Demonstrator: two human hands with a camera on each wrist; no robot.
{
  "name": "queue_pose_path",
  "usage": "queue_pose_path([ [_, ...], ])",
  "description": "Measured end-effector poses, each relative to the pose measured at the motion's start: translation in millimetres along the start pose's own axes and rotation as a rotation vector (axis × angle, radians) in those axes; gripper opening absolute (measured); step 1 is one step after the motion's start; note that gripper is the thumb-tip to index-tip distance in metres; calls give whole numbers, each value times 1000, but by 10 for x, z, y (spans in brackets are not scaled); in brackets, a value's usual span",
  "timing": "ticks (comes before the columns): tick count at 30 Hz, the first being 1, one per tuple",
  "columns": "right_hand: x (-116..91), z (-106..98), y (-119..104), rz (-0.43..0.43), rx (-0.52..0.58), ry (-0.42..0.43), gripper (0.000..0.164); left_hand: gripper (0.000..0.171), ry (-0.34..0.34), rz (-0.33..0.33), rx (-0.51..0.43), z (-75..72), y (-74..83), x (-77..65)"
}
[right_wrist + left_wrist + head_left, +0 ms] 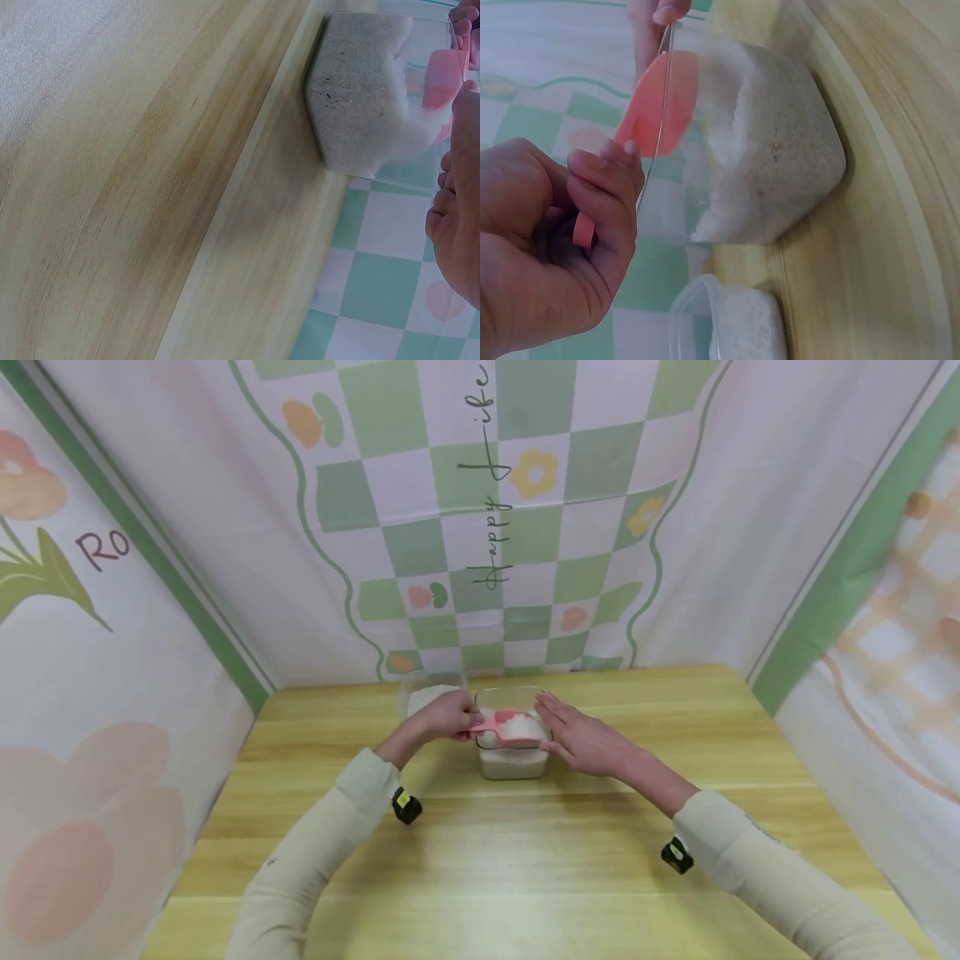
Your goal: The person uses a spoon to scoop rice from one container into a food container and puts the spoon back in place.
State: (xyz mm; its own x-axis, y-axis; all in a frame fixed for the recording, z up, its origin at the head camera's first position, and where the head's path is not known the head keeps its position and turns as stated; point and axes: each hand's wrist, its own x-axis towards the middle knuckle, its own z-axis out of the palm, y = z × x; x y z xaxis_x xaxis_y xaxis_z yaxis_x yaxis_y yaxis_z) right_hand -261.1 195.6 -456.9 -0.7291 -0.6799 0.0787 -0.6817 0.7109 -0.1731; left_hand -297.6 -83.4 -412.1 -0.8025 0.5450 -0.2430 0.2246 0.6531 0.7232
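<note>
My left hand (447, 714) grips the handle of a pink scoop (676, 105). The scoop's bowl sits within the mouth of a clear square container (513, 768), and white grains lie in it. Fine pale grains that look like rice (780, 142) fill the lower part of that container, heaped unevenly in the left wrist view. My right hand (588, 739) has its fingers stretched out along the container's right rim, beside the scoop's front end. In the right wrist view the scoop is partly hidden by the right hand.
Behind my left hand stands a second clear container (716, 319) with white grains. Both are near the back edge of the wooden table (480, 868). A curtain with green checks (465, 543) hangs right behind it, and printed cloth hangs on both sides.
</note>
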Motion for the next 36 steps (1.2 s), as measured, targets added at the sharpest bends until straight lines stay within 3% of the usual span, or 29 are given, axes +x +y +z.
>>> queue_pose_path([
  [7,-5,1,-2,0,4,6,69,32,1,-6,-166,-38,-121,-78],
  [16,2,9,8,1,12,-2,70,29,31,-48,-309,-4,-266,-139],
  [29,2,18,24,-2,13,6,69,30,82,-13,-329,-131,-312,-278],
  [36,-9,25,23,-6,11,13,70,30,88,-32,-318,-194,-387,-355],
])
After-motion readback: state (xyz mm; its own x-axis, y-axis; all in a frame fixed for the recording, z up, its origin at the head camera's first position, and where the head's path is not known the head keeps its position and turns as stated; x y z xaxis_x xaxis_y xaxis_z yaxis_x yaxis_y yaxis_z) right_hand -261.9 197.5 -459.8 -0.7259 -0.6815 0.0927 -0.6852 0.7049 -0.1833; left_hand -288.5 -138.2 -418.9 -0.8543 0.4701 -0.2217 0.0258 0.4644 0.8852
